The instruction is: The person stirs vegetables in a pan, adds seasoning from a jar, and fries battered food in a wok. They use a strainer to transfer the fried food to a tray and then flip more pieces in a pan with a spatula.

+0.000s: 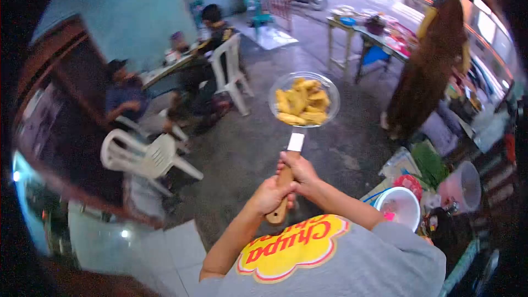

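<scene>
A round skimmer strainer (275, 114) with a long wooden handle (278, 214) stretches out ahead of my body. Golden-yellow fried pieces (302, 102) are heaped in its bowl. My left hand (268, 195) is wrapped round the lower part of the handle. Just above it, my right hand (300, 169) grips the same handle nearer the bowl. Both hands touch each other, and some fingers are hidden behind the wood. A pale metal or white neck (296, 142) joins handle and bowl.
White plastic chairs (146, 157) and seated people by a table (168, 71) are at left. A person in a long brown garment (426, 71) stands at right near a goods-laden table (379, 36). A white bucket (400, 206) is beside my right arm.
</scene>
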`<move>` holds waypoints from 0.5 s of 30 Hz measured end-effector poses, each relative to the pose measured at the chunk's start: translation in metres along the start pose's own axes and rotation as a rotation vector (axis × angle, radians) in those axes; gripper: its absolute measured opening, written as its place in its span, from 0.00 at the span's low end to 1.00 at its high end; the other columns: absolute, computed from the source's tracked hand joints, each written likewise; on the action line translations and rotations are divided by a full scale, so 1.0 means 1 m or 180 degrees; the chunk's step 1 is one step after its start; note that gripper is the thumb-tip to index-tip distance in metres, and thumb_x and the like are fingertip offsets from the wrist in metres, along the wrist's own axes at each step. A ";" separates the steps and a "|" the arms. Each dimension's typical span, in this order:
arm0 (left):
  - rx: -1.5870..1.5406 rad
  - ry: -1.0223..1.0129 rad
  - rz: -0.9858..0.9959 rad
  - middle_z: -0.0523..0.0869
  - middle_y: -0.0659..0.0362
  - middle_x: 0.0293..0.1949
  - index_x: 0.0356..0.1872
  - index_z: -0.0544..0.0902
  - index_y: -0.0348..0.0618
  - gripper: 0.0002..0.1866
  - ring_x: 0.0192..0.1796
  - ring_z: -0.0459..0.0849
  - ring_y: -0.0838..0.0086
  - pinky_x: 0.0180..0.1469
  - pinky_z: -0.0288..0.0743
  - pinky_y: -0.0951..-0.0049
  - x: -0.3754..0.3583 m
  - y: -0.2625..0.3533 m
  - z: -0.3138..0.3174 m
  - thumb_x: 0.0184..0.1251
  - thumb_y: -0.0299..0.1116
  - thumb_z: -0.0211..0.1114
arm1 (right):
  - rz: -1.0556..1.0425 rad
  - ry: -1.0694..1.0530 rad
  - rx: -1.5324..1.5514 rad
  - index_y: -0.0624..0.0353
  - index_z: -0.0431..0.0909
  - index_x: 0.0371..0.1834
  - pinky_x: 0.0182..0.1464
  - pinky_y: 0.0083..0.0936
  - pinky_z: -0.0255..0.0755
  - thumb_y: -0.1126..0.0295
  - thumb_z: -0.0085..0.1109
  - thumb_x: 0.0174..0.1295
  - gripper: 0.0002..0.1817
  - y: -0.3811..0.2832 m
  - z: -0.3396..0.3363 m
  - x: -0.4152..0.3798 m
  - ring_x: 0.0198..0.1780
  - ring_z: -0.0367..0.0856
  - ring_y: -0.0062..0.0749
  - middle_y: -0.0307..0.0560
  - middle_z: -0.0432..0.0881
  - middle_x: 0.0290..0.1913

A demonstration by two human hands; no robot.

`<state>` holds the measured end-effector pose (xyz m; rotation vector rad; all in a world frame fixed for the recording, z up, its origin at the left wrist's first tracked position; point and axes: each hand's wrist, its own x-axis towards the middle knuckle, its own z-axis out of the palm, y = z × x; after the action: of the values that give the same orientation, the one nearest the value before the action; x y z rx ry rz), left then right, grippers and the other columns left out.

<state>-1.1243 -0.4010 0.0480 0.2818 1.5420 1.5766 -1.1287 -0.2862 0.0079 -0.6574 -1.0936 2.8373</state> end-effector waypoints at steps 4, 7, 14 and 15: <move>-0.0167 -0.0146 -0.0019 0.72 0.63 0.21 0.34 0.68 0.40 0.08 0.19 0.72 0.82 0.20 0.69 0.81 0.086 0.044 -0.033 0.59 0.33 0.53 | -0.0186 0.0118 -0.0069 0.61 0.64 0.26 0.23 0.24 0.68 0.66 0.53 0.54 0.11 -0.040 0.005 0.095 0.21 0.69 0.27 0.42 0.69 0.21; -0.0208 -0.0222 0.0018 0.73 0.63 0.22 0.33 0.68 0.40 0.08 0.19 0.72 0.81 0.20 0.69 0.81 0.151 0.071 -0.049 0.59 0.33 0.53 | -0.0332 0.0085 -0.0139 0.62 0.64 0.27 0.23 0.24 0.68 0.66 0.52 0.54 0.11 -0.069 -0.002 0.157 0.21 0.69 0.27 0.42 0.69 0.22; -0.0122 -0.0878 -0.0237 0.73 0.62 0.26 0.35 0.67 0.41 0.08 0.23 0.73 0.79 0.24 0.70 0.81 0.318 0.157 -0.086 0.59 0.33 0.52 | -0.0803 0.0438 -0.0278 0.60 0.66 0.25 0.24 0.22 0.67 0.65 0.51 0.54 0.10 -0.170 -0.016 0.303 0.23 0.69 0.25 0.41 0.69 0.21; -0.0164 -0.1009 -0.0269 0.73 0.62 0.27 0.36 0.67 0.41 0.09 0.25 0.74 0.79 0.25 0.70 0.81 0.342 0.170 -0.084 0.59 0.34 0.53 | -0.0822 0.0483 -0.0169 0.60 0.66 0.25 0.25 0.21 0.67 0.65 0.51 0.54 0.10 -0.187 -0.023 0.319 0.23 0.68 0.24 0.41 0.69 0.21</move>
<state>-1.4530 -0.1898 0.0434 0.4114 1.2509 1.4261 -1.4323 -0.0748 -0.0053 -0.6680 -1.1401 2.5068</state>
